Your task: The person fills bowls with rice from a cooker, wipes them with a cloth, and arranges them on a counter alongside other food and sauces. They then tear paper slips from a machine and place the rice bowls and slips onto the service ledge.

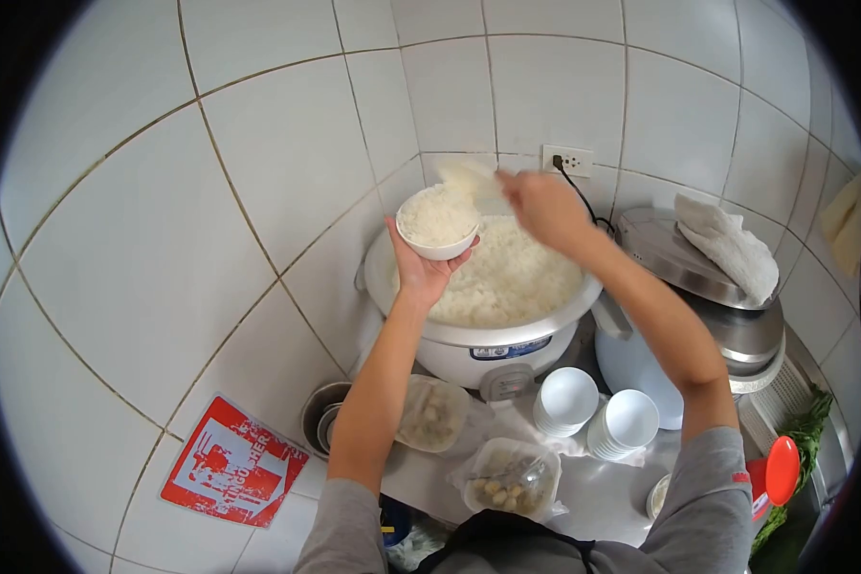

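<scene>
My left hand [423, 274] holds a white bowl [440, 252] from below, its fingers and thumb round the sides. Cooked white rice [437, 215] heaps above the bowl's rim. In my right hand [548, 210], closed and slightly blurred, is a pale rice paddle [471, 179], its blade tilted at the top right of the heap. Both hands are over a large white rice cooker [445, 359], uncovered and holding a lot of rice. Part of the cooker's rim is hidden behind my left hand and the bowl.
Two stacks of white bowls, a left stack [569, 394] and a right stack [631, 418], stand before the cooker. Bagged food tubs [512, 469] lie nearer. A lidded metal pot [679, 253] carries a white cloth [727, 249]. A power cord [574, 182] runs from the wall outlet.
</scene>
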A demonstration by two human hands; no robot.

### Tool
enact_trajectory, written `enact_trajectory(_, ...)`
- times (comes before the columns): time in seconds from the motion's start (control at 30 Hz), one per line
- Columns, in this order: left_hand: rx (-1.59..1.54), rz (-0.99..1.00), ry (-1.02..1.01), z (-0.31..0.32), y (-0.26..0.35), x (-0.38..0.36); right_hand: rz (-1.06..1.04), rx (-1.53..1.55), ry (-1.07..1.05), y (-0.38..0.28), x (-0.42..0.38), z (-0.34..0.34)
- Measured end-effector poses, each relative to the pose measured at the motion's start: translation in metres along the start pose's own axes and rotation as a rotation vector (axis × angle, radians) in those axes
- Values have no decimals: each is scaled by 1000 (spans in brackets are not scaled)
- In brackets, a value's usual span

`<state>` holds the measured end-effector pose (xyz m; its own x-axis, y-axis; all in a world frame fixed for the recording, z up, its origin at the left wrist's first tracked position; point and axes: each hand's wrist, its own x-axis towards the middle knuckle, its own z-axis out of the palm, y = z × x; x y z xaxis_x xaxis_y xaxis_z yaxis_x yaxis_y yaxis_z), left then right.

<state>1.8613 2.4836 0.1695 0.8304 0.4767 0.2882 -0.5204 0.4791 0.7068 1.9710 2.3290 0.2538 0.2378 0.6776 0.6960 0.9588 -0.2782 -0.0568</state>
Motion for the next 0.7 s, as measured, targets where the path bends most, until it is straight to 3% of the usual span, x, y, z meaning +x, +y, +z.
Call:
enact_trajectory(0.13,32,30,87,0,0,-1,-137,-45,64,-17,-15,-3)
enact_trajectory(0.2,54,34,65,-4,0,-1,68,-29,20,-6,-3,-13)
enact_trajectory(0.27,74,32,39,-2,-4,0,58,-2,14,3,0,7)
enact_trajectory(0.33,81,5,116,9,-3,2,-92,-86,-69,-12,-2,18)
enact_trajectory(0.37,84,6,113,12,-2,2,-153,-222,19,-22,-9,21)
enact_trajectory(0.5,-6,-26,196,10,-4,-3,-278,-237,33,-9,-5,5)
enact_trajectory(0.57,-35,-54,208,8,-5,-5,25,10,1,-3,1,-10)
enact_trajectory(0.67,-120,-1,240,12,-8,-4,155,53,-18,-8,-17,-3)
enact_trajectory(0.7,-173,8,248,13,-10,-2,88,-55,-64,-19,-26,6)
